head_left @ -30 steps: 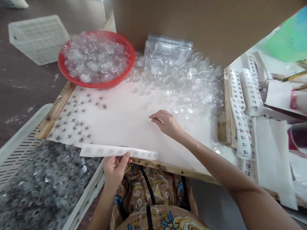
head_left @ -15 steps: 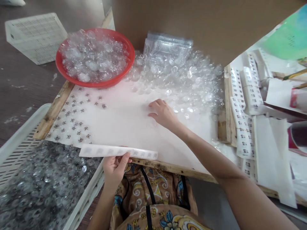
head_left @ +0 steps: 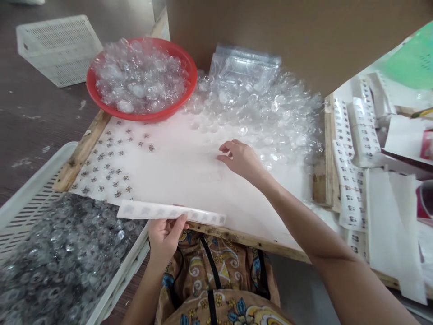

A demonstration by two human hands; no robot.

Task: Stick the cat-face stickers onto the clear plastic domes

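head view: the left hand's [head_left: 164, 237] grip pinches the strip [head_left: 145, 210] over the worktop's [head_left: 176, 167] near edge; a light hold should keep it flat. the right hand's [head_left: 245, 160] fingers curl near the clear pieces [head_left: 287, 110]; whether its grip holds one cannot be told.

I wear a brown garment [head_left: 189, 298] printed with small yellow flowers [head_left: 218, 299], blue petals [head_left: 241, 308] and pale spiral curls [head_left: 194, 271]; a larger yellow-and-white curl shows low on my front. A black band [head_left: 211, 308] runs down its middle, and another dark strip [head_left: 263, 271] lies towards my right side. My left hand [head_left: 167, 232] and right hand [head_left: 241, 159] are bare, and so are both forearms.
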